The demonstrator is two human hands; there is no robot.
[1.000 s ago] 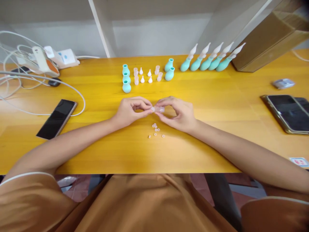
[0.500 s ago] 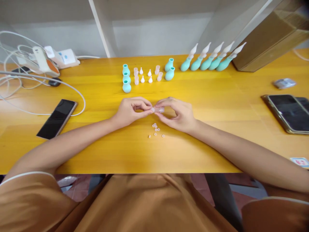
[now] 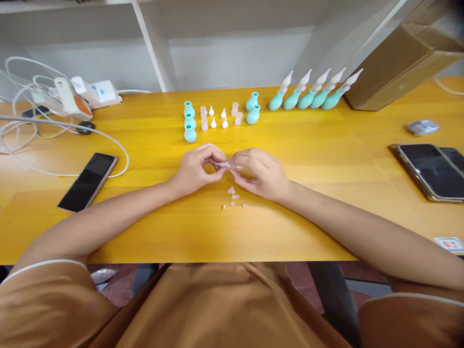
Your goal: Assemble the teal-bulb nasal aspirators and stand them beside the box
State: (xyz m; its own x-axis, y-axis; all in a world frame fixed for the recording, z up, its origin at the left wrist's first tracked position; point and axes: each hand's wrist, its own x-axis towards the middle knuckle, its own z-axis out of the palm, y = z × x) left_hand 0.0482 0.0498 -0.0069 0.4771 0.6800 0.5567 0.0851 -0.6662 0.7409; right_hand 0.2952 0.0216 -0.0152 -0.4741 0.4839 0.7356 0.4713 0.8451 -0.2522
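The left hand (image 3: 197, 169) and right hand (image 3: 263, 174) pinch a translucent piece (image 3: 237, 167).

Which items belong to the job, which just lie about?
Likely job: translucent part, held by left hand and right hand; small rings; open teal bulbs; translucent cups; white tips; tipped teal bulbs.

Likely lying about: left phone; right phones; cables; white plugs; cardboard box; small card.

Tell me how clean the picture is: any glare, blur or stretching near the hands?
Head view: the translucent piece between the left hand and right hand looks soft, its edges partly hidden by fingers; head view: the tabletop looks paler toward its sides; head view: wide-angle stretching, with the box leaning outward.
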